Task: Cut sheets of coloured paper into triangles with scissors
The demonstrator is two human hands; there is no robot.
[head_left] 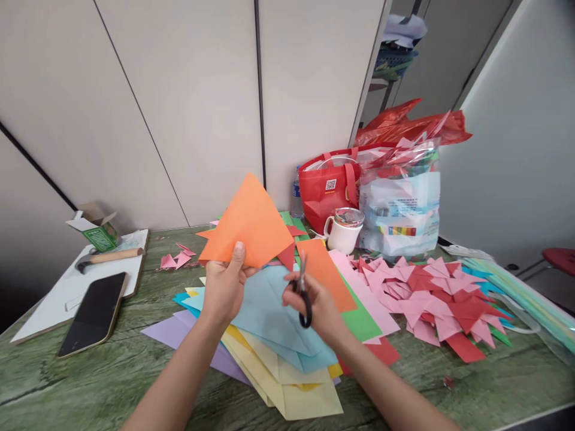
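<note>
My left hand (pixel 224 287) pinches a folded sheet of orange paper (pixel 249 221) along its lower edge, thumb on the near face, holding it up above the table. In my right hand (pixel 317 299) is a pair of scissors (pixel 305 293) with black handles, blades pointing up and apart from the orange paper. Beneath both hands lies a loose pile of folded coloured paper, with light blue paper (pixel 269 311) on top and pale yellow paper (pixel 309 401) and purple paper (pixel 166 329) sticking out. Flat orange paper (pixel 327 275) and green paper (pixel 362 320) lie to the right.
A heap of pink and red paper pieces (pixel 431 293) covers the right side. Behind stand a white mug (pixel 344 233), a red bag (pixel 321 194) and a full plastic bag (pixel 399 209). At left are a phone (pixel 94 314), a hammer (pixel 112 256) and a small box (pixel 101 233).
</note>
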